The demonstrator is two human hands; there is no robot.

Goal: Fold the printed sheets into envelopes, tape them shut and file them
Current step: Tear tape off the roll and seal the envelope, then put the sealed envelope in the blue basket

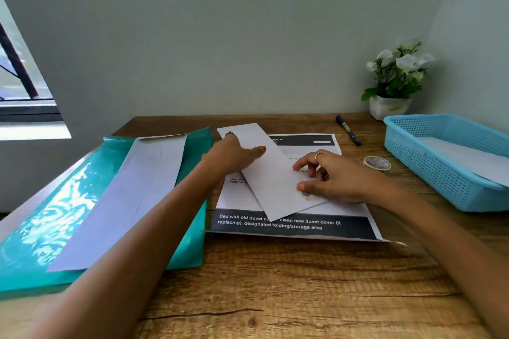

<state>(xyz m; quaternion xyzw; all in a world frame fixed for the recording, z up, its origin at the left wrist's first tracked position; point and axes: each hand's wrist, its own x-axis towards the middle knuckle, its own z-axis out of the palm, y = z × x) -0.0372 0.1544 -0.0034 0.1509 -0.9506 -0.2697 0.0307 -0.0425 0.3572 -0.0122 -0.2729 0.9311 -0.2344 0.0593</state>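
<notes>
Folded envelope: lies slantwise on the printed sheet at the table's middle.
Right hand: your curled fingertips pinch its near end, seemingly pressing the tape down.
Left hand: spread flat on its far end, steadying it.
Tape roll: right of the envelope.
Blue basket: further right, probably for filing.
Teal folder: left, carrying another folded sheet.

My wooden table carries the teal folder, a printed sheet, the pen, a tape roll, the blue basket and a flowerpot (far right corner).
</notes>
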